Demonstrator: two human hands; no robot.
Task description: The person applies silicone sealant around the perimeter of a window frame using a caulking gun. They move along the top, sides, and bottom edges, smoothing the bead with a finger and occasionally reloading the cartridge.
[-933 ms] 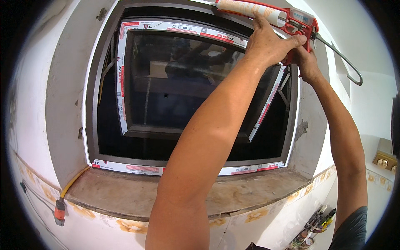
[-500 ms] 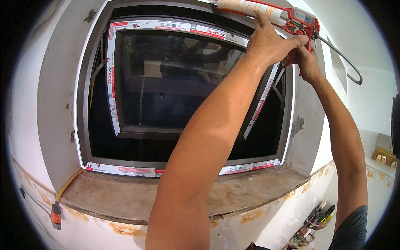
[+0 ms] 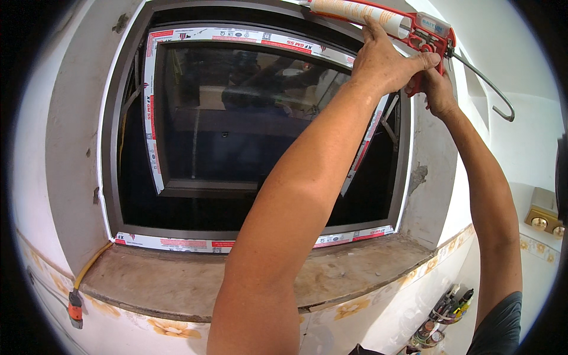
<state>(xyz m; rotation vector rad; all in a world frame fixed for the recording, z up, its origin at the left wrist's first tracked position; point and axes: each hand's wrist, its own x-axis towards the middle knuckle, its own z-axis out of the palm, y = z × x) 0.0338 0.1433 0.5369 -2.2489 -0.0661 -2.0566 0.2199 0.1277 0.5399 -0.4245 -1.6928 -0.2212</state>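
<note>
A red caulking gun (image 3: pixel 431 36) with a white sealant cartridge (image 3: pixel 361 16) is raised at the upper right, its nozzle end pointing left along the top edge of the window frame (image 3: pixel 260 233). My left hand (image 3: pixel 384 66) is closed under the cartridge and the gun's front, steadying it, with the thumb reaching toward the red body. Lower and to the right, my right hand (image 3: pixel 438 93) grips the handle and trigger, partly hidden behind the left thumb. From the gun's back, the bent metal rod (image 3: pixel 488 89) sticks out. The nozzle tip is hard to make out at the picture's top.
A tilted inner sash (image 3: pixel 234 112) with printed protective tape hangs in the dark opening. Below lies a brown stone sill (image 3: pixel 171 278). A yellow cable with an orange connector (image 3: pixel 75 307) hangs at left. Bottles and toiletries (image 3: pixel 447 313) sit on a rack lower right, near a wall lamp unit (image 3: pixel 544 219).
The window has shifted slightly left in the picture, while both hands and the gun keep nearly the same place in view. The grip is unchanged.
</note>
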